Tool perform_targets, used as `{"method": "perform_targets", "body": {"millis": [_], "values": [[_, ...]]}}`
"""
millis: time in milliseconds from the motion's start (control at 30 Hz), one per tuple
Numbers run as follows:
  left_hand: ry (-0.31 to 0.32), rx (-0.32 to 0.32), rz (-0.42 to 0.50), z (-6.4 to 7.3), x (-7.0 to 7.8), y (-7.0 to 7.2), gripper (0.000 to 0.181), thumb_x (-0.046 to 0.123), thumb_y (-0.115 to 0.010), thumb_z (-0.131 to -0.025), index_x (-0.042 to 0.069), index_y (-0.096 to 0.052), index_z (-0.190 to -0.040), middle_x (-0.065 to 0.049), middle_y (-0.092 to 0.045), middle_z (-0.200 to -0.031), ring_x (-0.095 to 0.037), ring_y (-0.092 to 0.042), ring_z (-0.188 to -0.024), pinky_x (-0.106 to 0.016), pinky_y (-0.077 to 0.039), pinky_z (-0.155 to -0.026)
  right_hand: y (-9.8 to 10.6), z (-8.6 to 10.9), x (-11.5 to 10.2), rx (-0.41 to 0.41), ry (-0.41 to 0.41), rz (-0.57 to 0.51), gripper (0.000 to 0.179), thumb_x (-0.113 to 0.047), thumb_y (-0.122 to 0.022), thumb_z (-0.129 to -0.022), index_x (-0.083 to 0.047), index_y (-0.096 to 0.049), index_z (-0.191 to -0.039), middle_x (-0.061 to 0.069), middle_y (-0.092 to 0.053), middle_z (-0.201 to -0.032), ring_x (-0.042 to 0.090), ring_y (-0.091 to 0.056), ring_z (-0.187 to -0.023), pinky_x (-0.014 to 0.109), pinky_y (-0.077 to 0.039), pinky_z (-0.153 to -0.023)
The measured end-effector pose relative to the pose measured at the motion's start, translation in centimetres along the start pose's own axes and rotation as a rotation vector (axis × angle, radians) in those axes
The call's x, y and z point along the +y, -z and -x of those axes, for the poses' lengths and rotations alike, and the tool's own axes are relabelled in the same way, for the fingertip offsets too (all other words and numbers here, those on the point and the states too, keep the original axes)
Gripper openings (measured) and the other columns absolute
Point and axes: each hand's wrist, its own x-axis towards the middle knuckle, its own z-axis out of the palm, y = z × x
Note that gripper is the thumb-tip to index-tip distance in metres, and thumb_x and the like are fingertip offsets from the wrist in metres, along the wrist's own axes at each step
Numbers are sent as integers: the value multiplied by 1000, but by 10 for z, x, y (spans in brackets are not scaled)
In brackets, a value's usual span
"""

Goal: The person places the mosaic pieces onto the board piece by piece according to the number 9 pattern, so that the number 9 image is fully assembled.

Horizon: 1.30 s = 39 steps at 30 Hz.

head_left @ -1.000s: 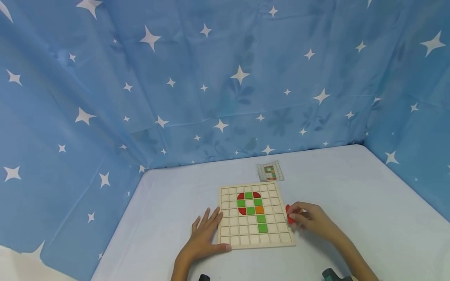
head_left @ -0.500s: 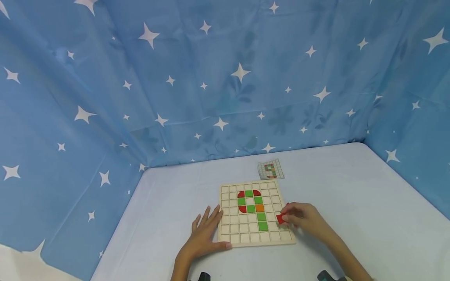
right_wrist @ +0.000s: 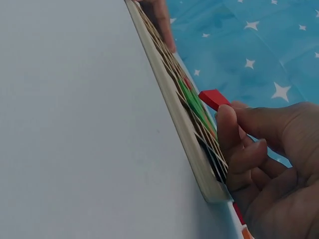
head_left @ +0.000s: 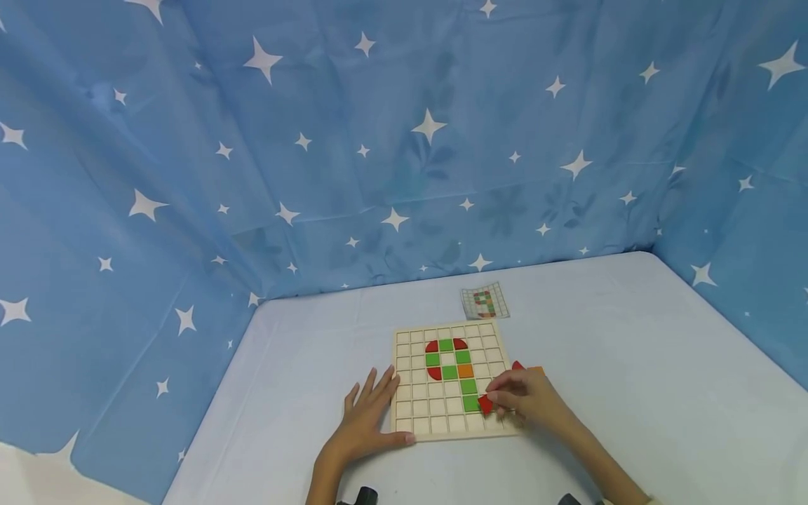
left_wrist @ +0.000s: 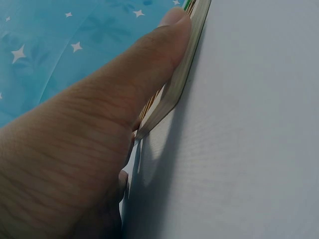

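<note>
A pale wooden grid board [head_left: 419, 407] lies on the white table. Red, green and orange tiles in its cells form a figure like a 9, with a green tile [head_left: 470, 403] lowest. My right hand [head_left: 529, 398] pinches a small red tile [head_left: 485, 405] between thumb and fingertips, tilted over the board just right of that green one. In the right wrist view the pinched red tile [right_wrist: 213, 98] stands out above the board's surface. My left hand [head_left: 365, 426] rests at the board's left side, fingers spread along the edge and thumb on the near left corner.
Behind the board lies a small printed card [head_left: 468, 307] with a similar coloured figure on a grid. Right of the board, partly behind my right hand, are a loose red piece [head_left: 517, 365] and an orange piece [head_left: 536, 369]. A blue starry curtain [head_left: 353, 175] surrounds the table.
My right hand has lifted the red tile from beside the board's right edge and carried it left over the board. The left hand has stayed in place.
</note>
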Motion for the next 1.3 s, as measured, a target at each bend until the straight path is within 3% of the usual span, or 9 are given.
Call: {"method": "perform_targets", "body": {"millis": [267,433,567,867,1300], "values": [[-4,2,0,0,0,1,104,65,-71,-74,15,-29,-155,-2,-18,-165,-36,-6,-153,-65,-4,-115,-17,0,-2,24,8,98,12,-20,-74,-87,-9,-73,-91,0,-70,-77,8,-62,-59,21,-51,-57],[-2,2,-9,1,0,1,105,66,-71,-73,14,-30,-155,-2,-18,-165,-37,-6,-152,-65,-5,-115,-24,-1,-5,54,50,219,4,-20,-76,-85,-16,-73,-84,-8,-68,-74,1,-57,-64,19,-49,-59],[4,1,-19,0,1,1,105,66,-71,-74,15,-30,-155,-1,-18,-165,-37,-6,-152,-65,-5,-115,-27,-1,-7,75,35,293,5,-21,-76,-85,-21,-72,-81,-13,-67,-74,-1,-56,-69,18,-47,-63],[-5,2,-19,0,0,0,104,66,-71,-74,15,-30,-155,-1,-18,-165,-37,-7,-152,-65,-5,-115,-28,2,-6,24,16,296,8,-19,-76,-84,-21,-69,-82,-12,-65,-74,1,-56,-68,19,-48,-59],[-12,-1,-16,0,1,2,104,65,-72,-74,15,-29,-155,-2,-18,-165,-37,-7,-152,-65,-5,-115,-28,3,-6,10,88,359,12,-13,-75,-82,-21,-67,-80,-14,-59,-70,-2,-47,-60,18,-43,-53]]}}
